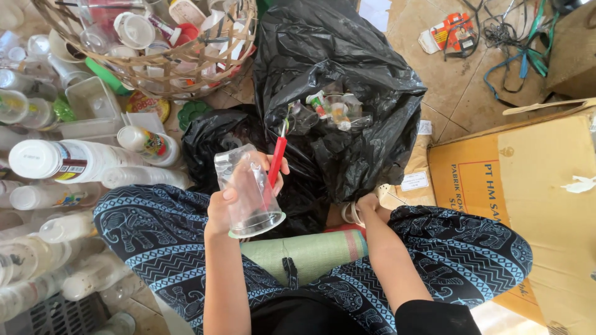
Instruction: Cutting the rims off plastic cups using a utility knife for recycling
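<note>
The left hand is wrapped around a clear plastic cup, held tilted above the lap, with a red-handled tool pinched against it. The right hand reaches low beside a black plastic bag; whether it grips anything cannot be told. A rolled green mat lies across the lap. A woven basket of plastic waste stands beyond.

clear glossy plastic cup — crinkled shiny bag
</note>
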